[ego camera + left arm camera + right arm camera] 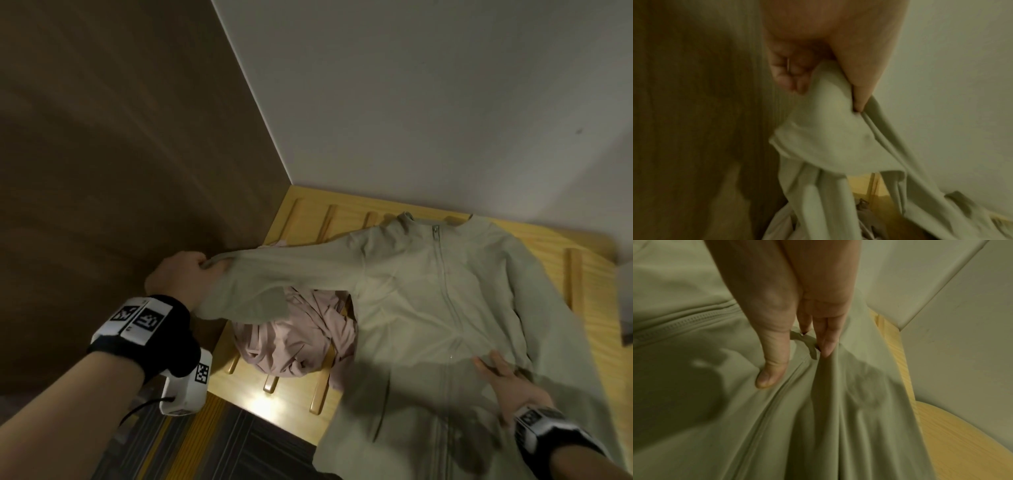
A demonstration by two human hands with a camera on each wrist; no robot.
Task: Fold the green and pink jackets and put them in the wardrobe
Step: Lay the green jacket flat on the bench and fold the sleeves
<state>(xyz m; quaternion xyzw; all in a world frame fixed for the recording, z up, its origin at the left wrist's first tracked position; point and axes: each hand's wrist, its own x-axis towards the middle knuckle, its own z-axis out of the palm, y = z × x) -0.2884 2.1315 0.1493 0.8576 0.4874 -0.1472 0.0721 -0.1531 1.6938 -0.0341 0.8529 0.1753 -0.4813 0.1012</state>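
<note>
A pale green zip-up jacket point(428, 308) lies spread out, front up, on a yellow wooden slatted bench point(589, 274) that sits in the corner of the room. Its collar is near the back edge of the bench by the white wall point(411, 102), and its bottom part hangs over the front edge. The left hand point(181, 277) is closed tight around the cuff of one sleeve point(274, 270) and holds the sleeve up and out, past the left edge of the bench, close to the brown wooden panel point(102, 137). The right hand point(503, 387) rests on the jacket near the front edge of the bench; in the right wrist view its thumb point(772, 363) and fingertips point(828, 344) press down and bunch a little fold of the cloth between them. A crumpled soft pink jacket point(294, 335) lies in a heap at the left side of the bench, partly under the raised sleeve. It looks like the folding has only just begun. The green jacket is flat but not folded yet, the pink one is not touched, and nothing is in the wardrobe so far.
</note>
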